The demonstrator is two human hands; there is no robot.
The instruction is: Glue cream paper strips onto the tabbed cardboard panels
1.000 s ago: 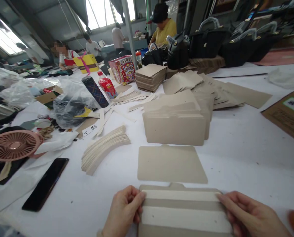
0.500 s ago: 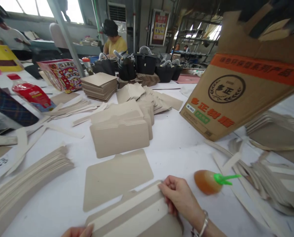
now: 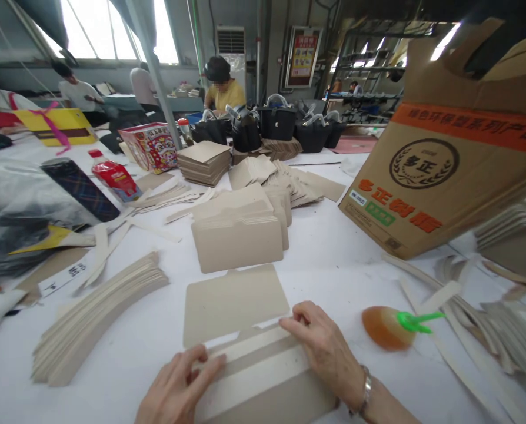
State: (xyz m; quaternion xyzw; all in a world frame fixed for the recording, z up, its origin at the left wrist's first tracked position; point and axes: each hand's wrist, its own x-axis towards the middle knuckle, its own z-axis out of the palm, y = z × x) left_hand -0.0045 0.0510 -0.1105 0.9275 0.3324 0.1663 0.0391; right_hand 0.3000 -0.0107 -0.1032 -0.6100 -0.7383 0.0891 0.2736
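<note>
In front of me lies a grey-beige cardboard panel (image 3: 285, 397) with pale strips (image 3: 263, 376) running lengthwise across it. My left hand (image 3: 177, 380) holds its left end, thumb on the top face and fingers bent at the upper edge. At the upper right corner my right hand (image 3: 327, 347), with a bracelet at the wrist, grips the same panel between thumb and curled fingers. Just beyond it a plain cardboard panel (image 3: 234, 300) lies flat. To the right of my right hand lies a squeeze bottle (image 3: 384, 327) of amber liquid with a green nozzle.
A fanned stack of strips (image 3: 99, 318) is at left. Piled panels (image 3: 240, 241) stand beyond the flat one. A large carton (image 3: 422, 171) leans at right, near loose scraps (image 3: 443, 297). Black bags (image 3: 278, 121) and a person in yellow (image 3: 227, 94) are farther back.
My left hand has come further into view and up along the panel's left end. My right hand keeps its grip at the upper right corner. The view has shifted left.
</note>
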